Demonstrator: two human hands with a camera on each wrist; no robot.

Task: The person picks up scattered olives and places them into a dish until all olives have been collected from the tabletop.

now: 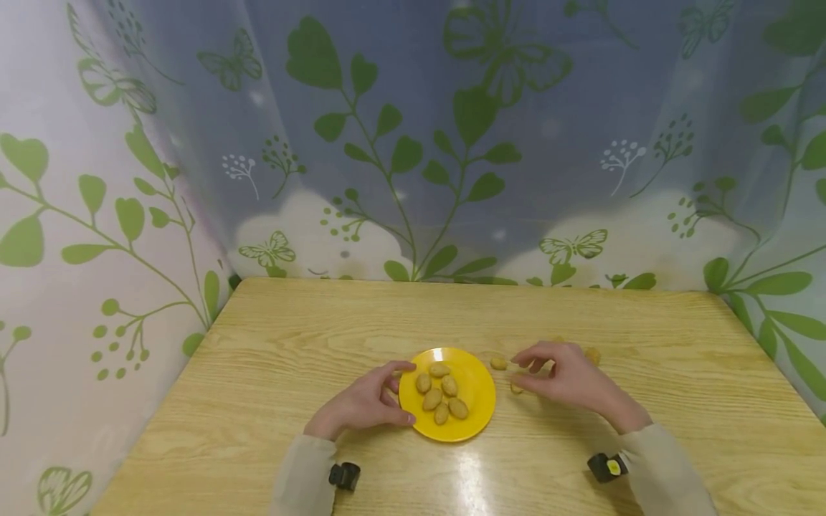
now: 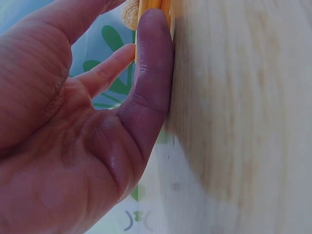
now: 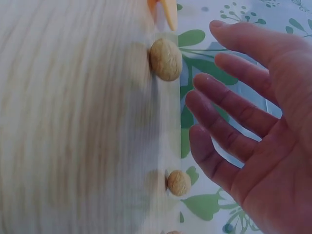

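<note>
A yellow plate (image 1: 479, 401) with several walnuts (image 1: 449, 385) on it lies on the table. My left hand (image 1: 364, 401) grips its left rim, thumb at the near side and fingers at the far side. In the left wrist view a finger (image 2: 155, 58) reaches the yellow rim, low along the tabletop. My right hand (image 1: 568, 376) is just right of the plate, over loose walnuts; its fingers are spread and slightly bent, holding nothing. One loose walnut (image 1: 499, 363) sits between plate and hand, another partly under the fingers. The right wrist view shows a walnut (image 3: 165, 59) apart from the fingertips.
Another walnut (image 1: 592, 356) lies behind the right hand, partly hidden. The wooden table (image 1: 310, 315) ends at the back against a curtain (image 1: 400, 215) printed with leaves and butterflies. A small black device (image 1: 606, 467) is at the right wrist, another (image 1: 345, 476) at the left.
</note>
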